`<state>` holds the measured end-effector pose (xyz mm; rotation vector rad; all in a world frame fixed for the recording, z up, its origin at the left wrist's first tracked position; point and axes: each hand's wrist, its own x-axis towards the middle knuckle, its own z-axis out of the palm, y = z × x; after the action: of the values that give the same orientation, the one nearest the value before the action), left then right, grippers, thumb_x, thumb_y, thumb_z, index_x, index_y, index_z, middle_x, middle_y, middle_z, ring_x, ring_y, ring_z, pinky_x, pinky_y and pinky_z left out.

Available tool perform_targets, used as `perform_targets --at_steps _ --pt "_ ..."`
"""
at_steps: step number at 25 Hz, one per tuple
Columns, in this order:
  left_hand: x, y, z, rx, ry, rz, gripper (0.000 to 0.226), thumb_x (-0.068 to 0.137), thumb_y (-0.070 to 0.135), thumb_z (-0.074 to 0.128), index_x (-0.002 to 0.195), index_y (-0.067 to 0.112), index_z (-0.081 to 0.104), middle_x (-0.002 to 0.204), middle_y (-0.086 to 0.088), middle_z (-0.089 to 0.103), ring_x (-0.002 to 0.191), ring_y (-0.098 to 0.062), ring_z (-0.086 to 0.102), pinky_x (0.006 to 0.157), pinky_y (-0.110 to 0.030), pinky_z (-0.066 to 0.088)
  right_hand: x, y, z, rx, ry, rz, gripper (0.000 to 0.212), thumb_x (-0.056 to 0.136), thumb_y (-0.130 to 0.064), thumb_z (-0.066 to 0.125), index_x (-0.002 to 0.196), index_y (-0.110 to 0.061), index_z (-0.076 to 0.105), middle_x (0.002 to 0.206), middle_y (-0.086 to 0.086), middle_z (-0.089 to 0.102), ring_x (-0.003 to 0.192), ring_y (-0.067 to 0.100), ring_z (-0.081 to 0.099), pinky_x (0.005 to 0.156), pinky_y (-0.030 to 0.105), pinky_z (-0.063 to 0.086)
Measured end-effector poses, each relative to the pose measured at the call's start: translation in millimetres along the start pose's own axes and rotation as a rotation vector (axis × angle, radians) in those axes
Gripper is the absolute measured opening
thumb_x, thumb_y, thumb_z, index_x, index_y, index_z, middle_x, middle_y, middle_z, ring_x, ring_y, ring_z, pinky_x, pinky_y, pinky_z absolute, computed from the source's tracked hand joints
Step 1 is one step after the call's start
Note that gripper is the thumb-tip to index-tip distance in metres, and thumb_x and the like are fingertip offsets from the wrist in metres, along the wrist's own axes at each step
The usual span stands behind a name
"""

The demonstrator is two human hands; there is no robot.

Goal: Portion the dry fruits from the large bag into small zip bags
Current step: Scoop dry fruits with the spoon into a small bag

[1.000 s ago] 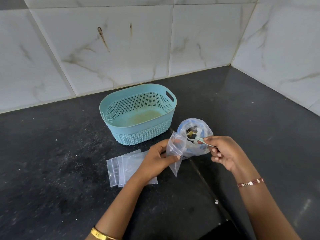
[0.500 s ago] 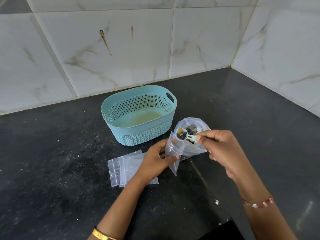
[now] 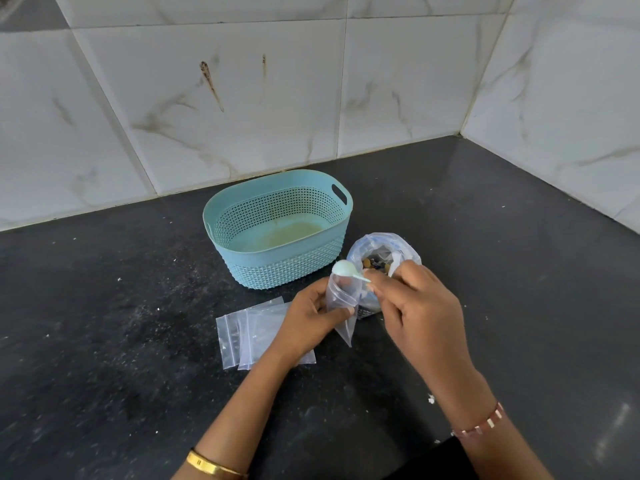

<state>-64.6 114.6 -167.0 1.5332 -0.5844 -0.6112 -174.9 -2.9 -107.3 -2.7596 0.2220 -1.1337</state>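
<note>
Two forearms reach in from the bottom edge, cut off below the wrists. The left wrist wears a gold bangle [image 3: 211,465]; the right wears a thin pink and white bracelet [image 3: 479,424].

The left hand [image 3: 306,323] pinches a small zip bag [image 3: 341,308] between thumb and fingers, holding it upright above the black countertop [image 3: 104,341] with its mouth open at the top. The bag is clear, so its contents are hard to make out.

The right hand [image 3: 414,310] has its fingers closed on the handle of a pale green spoon [image 3: 346,270]. The spoon's bowl sits tipped over the mouth of the small bag; what it carries cannot be seen.

Beneath and left of the left hand, a pile of empty zip bags [image 3: 249,332] lies flat on the counter, partly hidden by the wrist, so their number is unclear.

Just behind the hands stands the large bag [image 3: 377,249], open at the top, with dark and yellowish dry fruits [image 3: 375,262] showing inside. Its lower part is hidden by the right hand.

Further back, touching or just beside the large bag, sits a light blue perforated basket [image 3: 277,268]. Behind it rise white marble-patterned wall tiles [image 3: 242,98] with brown streaks.
</note>
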Motion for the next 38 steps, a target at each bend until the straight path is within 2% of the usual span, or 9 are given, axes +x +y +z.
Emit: perform_targets --at_steps 3,7,10,15,20,25,28,33,38 --pt "0.8 -0.8 -0.1 -0.006 0.008 -0.018 0.033 0.078 -0.003 0.067 0.109 0.007 0.063 0.106 -0.009 0.069 0.101 -0.022 0.064 0.097 -0.041 0.049 6.1 0.5 2.2 0.125 0.017 0.106 0.022 0.085 -0.017 0.054 0.093 -0.011 0.073 0.068 -0.002 0.057 0.060 0.002 0.040 0.056 0.007 0.028" --pt "0.7 0.9 -0.3 0.012 0.017 -0.034 0.031 0.078 0.000 0.068 0.104 0.017 0.065 0.106 -0.005 0.070 0.103 -0.021 0.064 0.098 -0.043 0.048 11.7 7.0 -1.8 0.636 0.002 0.572 0.014 0.085 -0.009 0.062 0.092 -0.015 0.072 0.077 -0.011 0.067 0.065 -0.007 0.060 0.060 0.005 0.042" --pt "1.5 4.6 -2.8 0.027 -0.009 -0.048 0.029 0.079 0.003 0.068 0.105 0.017 0.065 0.107 -0.007 0.070 0.103 -0.022 0.065 0.098 -0.044 0.048 13.9 32.6 -0.6 0.572 0.008 0.733 0.013 0.086 -0.009 0.060 0.090 -0.010 0.073 0.080 -0.008 0.069 0.070 -0.005 0.061 0.062 0.003 0.043" --pt "-3.8 16.0 -2.2 -0.033 -0.078 -0.168 0.025 0.082 0.007 0.066 0.103 0.022 0.064 0.102 -0.009 0.070 0.100 -0.026 0.066 0.092 -0.046 0.052 11.3 52.5 24.7 0.040 -0.218 0.528 0.018 0.088 -0.015 0.057 0.097 -0.010 0.072 0.090 0.007 0.069 0.077 0.022 0.062 0.062 0.025 0.041" --pt "-5.1 20.6 -0.2 -0.217 -0.117 -0.303 0.022 0.084 0.008 0.063 0.104 0.016 0.062 0.100 -0.010 0.070 0.094 -0.025 0.067 0.090 -0.046 0.053 25.1 50.8 46.1 -0.267 -0.419 0.295 0.014 0.087 -0.012 0.056 0.083 -0.009 0.069 0.071 0.003 0.058 0.061 0.020 0.054 0.050 0.030 0.045" --pt "-5.6 19.8 6.5 -0.347 -0.095 -0.318 0.022 0.084 0.005 0.062 0.104 0.014 0.061 0.101 -0.011 0.070 0.091 -0.022 0.068 0.088 -0.041 0.054 32.4 47.8 51.0 -0.226 -0.607 0.338 0.015 0.091 -0.021 0.051 0.097 -0.013 0.063 0.087 0.004 0.061 0.078 0.021 0.058 0.062 0.027 0.041" --pt "-5.1 17.8 8.6 -0.404 -0.075 -0.311 0.025 0.084 0.002 0.062 0.108 0.008 0.060 0.103 -0.013 0.070 0.089 -0.021 0.069 0.085 -0.037 0.056 32.3 50.2 44.1 -0.140 -0.594 0.410 0.020 0.092 -0.019 0.045 0.097 -0.014 0.064 0.095 0.008 0.066 0.087 0.025 0.061 0.065 0.030 0.042" --pt "-6.1 16.9 8.6 -0.452 -0.073 -0.311 0.027 0.083 0.002 0.062 0.110 0.003 0.058 0.098 -0.013 0.071 0.084 -0.020 0.070 0.076 -0.032 0.058 35.4 49.9 46.4 -0.308 -0.567 0.353 0.020 0.091 -0.015 0.048 0.100 -0.015 0.065 0.084 0.001 0.060 0.074 0.018 0.056 0.059 0.025 0.038" --pt "-8.6 13.3 11.2 -0.519 -0.057 -0.291 0.023 0.083 -0.001 0.060 0.106 0.007 0.061 0.099 -0.013 0.071 0.086 -0.020 0.070 0.078 -0.033 0.058 45.4 43.1 48.1 -0.276 -0.767 0.481 0.021 0.089 -0.021 0.051 0.106 -0.014 0.061 0.085 0.002 0.056 0.074 0.018 0.049 0.065 0.027 0.039"
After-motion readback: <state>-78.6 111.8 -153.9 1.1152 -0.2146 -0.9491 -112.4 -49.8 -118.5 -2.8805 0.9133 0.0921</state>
